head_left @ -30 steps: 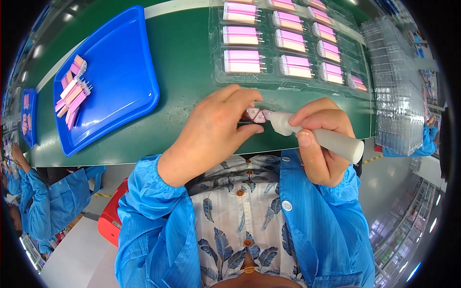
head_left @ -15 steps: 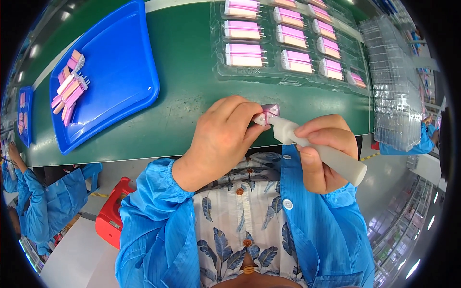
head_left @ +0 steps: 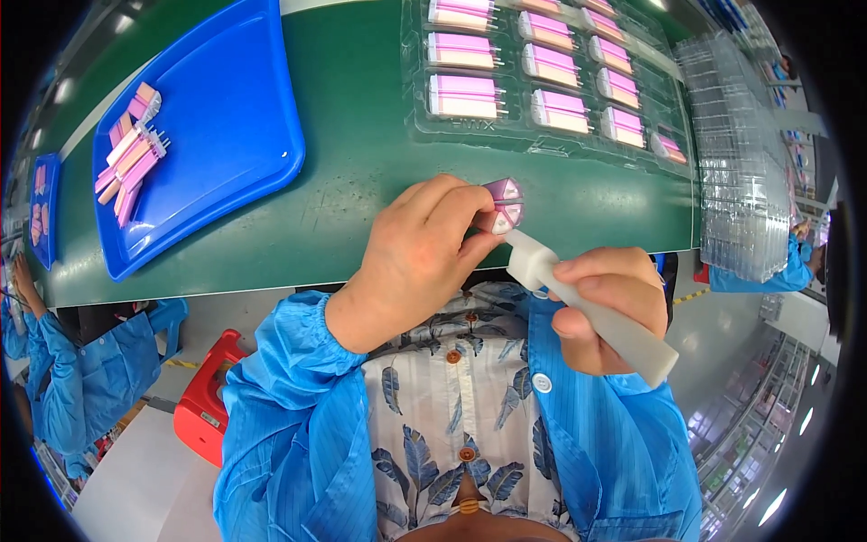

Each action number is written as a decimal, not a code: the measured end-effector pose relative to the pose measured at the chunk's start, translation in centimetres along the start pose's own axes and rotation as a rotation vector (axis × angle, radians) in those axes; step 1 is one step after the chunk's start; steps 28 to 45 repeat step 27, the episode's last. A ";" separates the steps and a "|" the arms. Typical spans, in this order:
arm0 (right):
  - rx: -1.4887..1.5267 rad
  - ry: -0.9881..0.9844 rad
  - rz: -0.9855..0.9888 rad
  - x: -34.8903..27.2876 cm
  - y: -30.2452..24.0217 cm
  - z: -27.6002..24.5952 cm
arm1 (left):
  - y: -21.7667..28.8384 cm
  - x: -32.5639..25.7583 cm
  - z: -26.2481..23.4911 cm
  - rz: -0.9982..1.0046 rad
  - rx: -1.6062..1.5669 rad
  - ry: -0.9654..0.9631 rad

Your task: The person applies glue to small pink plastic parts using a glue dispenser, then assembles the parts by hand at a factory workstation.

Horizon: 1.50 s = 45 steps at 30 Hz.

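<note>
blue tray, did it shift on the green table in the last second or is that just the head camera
Cannot tell: the blue tray keeps its spot against the clear tray of pink parts; the whole view shifted together.

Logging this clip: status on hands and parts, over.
Left hand pinching small pink parts. Right hand gripping white tool, tip at parts. Nothing between them.

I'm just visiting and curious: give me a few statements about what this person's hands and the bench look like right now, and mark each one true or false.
1. The left hand pinches a small pink-and-white part. True.
2. The right hand is empty. False: it grips a white handled tool.
3. The blue tray is piled full. False: only a few pink pieces lie at its left end.
4. A clear blister tray holds rows of pink-and-cream parts. True.
5. The bench top is red. False: it is green.
</note>
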State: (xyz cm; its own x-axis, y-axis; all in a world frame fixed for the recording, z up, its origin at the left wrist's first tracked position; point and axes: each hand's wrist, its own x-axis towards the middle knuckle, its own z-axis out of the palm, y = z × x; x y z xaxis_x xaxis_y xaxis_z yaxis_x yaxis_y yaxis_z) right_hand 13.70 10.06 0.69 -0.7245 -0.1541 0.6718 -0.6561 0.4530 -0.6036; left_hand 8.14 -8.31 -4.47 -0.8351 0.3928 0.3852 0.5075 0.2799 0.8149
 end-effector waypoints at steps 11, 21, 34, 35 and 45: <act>0.019 -0.150 0.061 1.2 0.6 0.3 | -0.2 0.2 -0.1 -0.065 -0.054 -0.007; 0.119 0.110 -0.038 -0.5 0.9 -3.4 | 3.2 3.2 -0.3 -0.184 -0.105 -0.176; 0.071 0.165 -0.014 -2.8 1.9 -7.3 | 5.5 12.2 4.6 0.280 0.249 -0.227; 0.071 0.165 -0.014 -2.8 1.9 -7.3 | 5.5 12.2 4.6 0.280 0.249 -0.227; 0.071 0.165 -0.014 -2.8 1.9 -7.3 | 5.5 12.2 4.6 0.280 0.249 -0.227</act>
